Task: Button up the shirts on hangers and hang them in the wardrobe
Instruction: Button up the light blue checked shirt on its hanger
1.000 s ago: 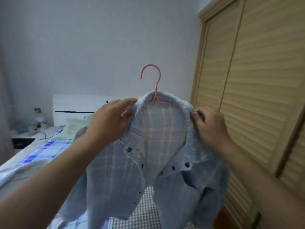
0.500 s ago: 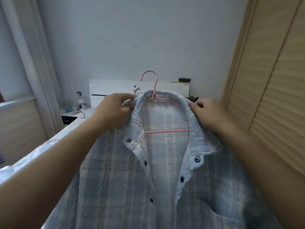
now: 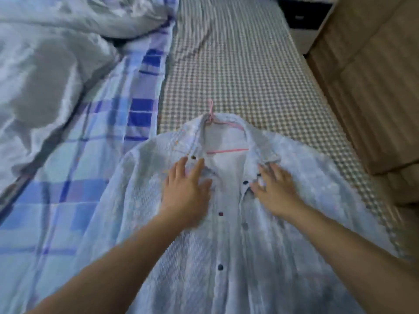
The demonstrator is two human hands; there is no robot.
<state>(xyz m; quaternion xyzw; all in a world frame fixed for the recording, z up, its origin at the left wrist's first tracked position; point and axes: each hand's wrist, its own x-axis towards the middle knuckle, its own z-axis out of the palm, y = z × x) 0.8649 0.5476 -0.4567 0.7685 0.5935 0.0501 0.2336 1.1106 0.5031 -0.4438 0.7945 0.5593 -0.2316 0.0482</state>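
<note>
Shirt (image 3: 226,234), pale blue, lies flat on the bed (image 3: 249,75) in front of me, front open, its pink hanger (image 3: 223,137) inside the collar. My left hand (image 3: 186,191) rests on the left front panel, fingers straight and slightly spread. My right hand (image 3: 275,189) presses the right panel below the collar, fingers spread flat. A rumpled duvet (image 3: 45,53) lies to the left.

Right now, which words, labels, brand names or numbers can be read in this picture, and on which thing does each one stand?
None can be read.
The light blue shirt on the pink hanger shows only dark buttons, no visible label.
The checked sheet and the blue plaid cover bear patterns only.
The dark bedside drawer shows a pale mark, too blurred to tell.
</note>
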